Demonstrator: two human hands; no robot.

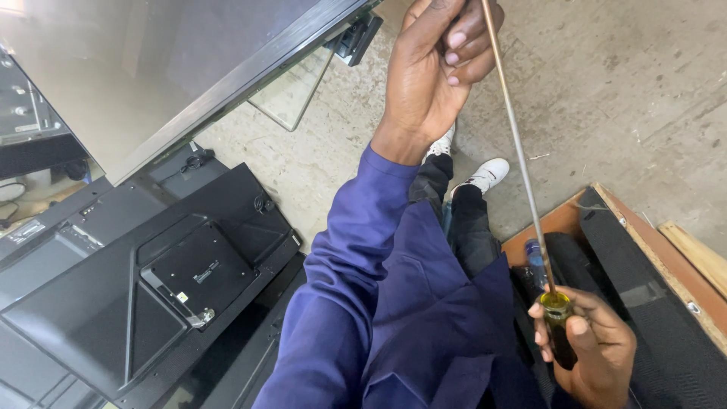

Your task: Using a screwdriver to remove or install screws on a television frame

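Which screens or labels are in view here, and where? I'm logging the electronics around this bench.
Flat screen panel: upper left, leaning, large grey rectangle with a dark frame.
Television back cover: lower left, lying flat, black plastic with a raised square mount plate.
Small sticker: on that mount plate, pale strip.
Another label: far left edge, small and white on black casing.

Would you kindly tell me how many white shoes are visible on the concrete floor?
2. One white shoe lies right of the dark trouser legs; the other white shoe sits just below the left hand, partly hidden by its wrist. No others show.
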